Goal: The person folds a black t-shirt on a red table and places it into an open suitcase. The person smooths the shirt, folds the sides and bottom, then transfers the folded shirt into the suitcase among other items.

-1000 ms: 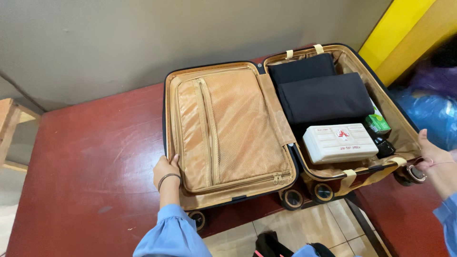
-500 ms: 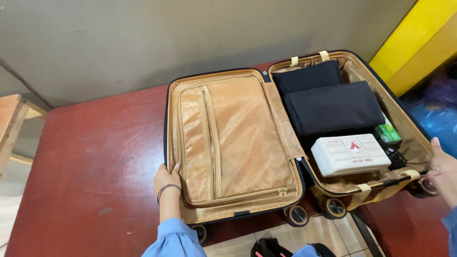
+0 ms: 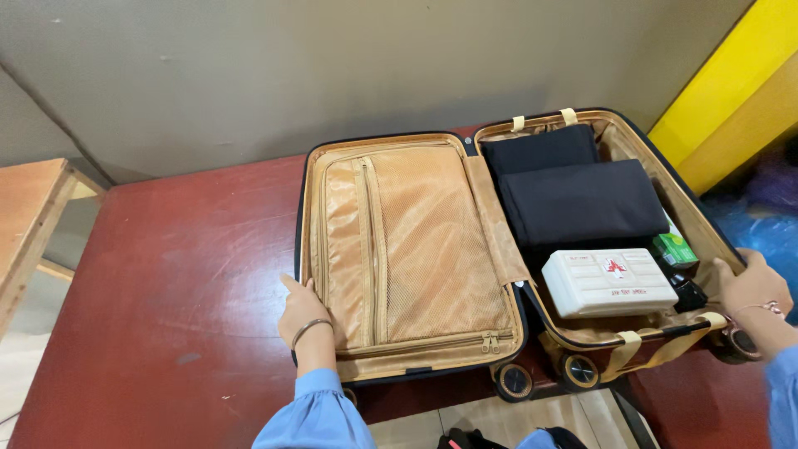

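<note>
An open suitcase [image 3: 307, 216] with a tan lining lies flat on a dark red table [image 3: 183, 274]. My left hand [image 3: 302, 309] rests on the outer left edge of its lid half, beside the zipped mesh divider [image 3: 407, 249]. My right hand [image 3: 750, 283] grips the outer right rim of the other half. That half holds folded black clothes [image 3: 573, 195], a white first-aid box [image 3: 611, 283], a green box [image 3: 675, 249] and a black item [image 3: 690, 293] tucked at the side.
A grey wall runs behind the table. A light wooden bench [image 3: 33, 216] stands at the left. Yellow panelling [image 3: 723, 91] and a blue plastic bag [image 3: 769, 229] are at the right. The suitcase wheels [image 3: 515, 380] overhang the table's near edge above tiled floor.
My left hand has slid a little further along the lid's edge. My right hand has moved up from the corner wheel onto the right rim. The view has shifted slightly.
</note>
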